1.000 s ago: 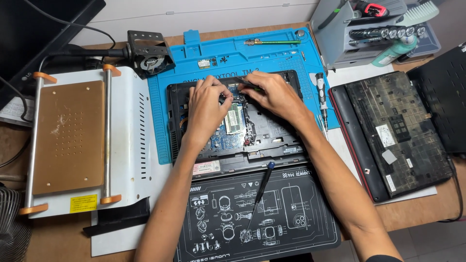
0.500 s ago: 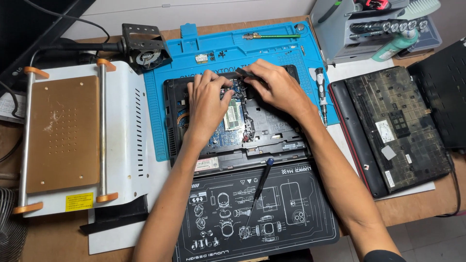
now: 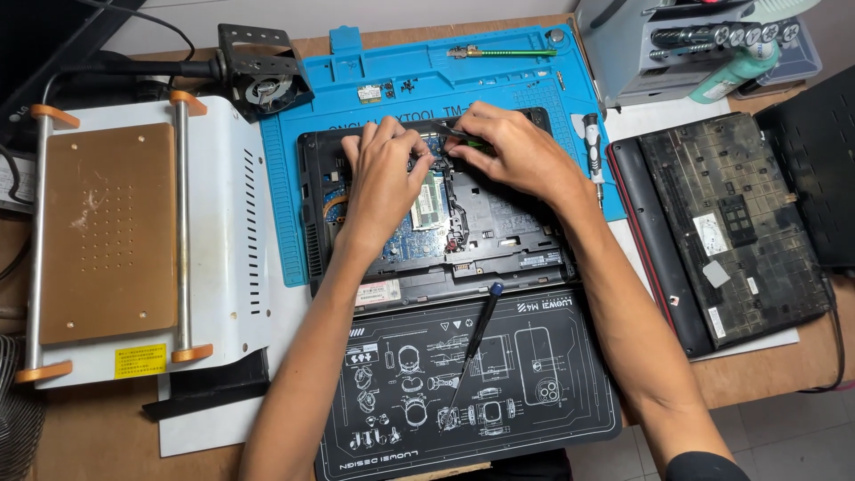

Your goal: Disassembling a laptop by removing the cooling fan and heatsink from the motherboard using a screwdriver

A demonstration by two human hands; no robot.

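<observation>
An opened black laptop base [image 3: 499, 240] with its circuit board exposed lies on a blue work mat [image 3: 419, 85]. My left hand [image 3: 383, 174] rests on the upper middle of the board, fingers bent down beside a green memory module [image 3: 430, 200]. My right hand [image 3: 512, 151] is just to its right, pinching thin dark tweezers [image 3: 456, 134] whose tips point left toward my left fingertips. The spot the tips touch is hidden by my fingers.
A black screwdriver [image 3: 472, 343] lies on a black printed mat [image 3: 463, 383] near me. A white heating machine with a brown plate [image 3: 111, 232] stands left, a small fan [image 3: 263, 76] behind it. A removed laptop cover [image 3: 730, 232], another screwdriver [image 3: 595, 147] and a grey tool box [image 3: 677, 44] sit right.
Both hands stay on the upper part of the board with only small finger shifts. The camera view has drifted slightly, so the scene sits a little lower and left.
</observation>
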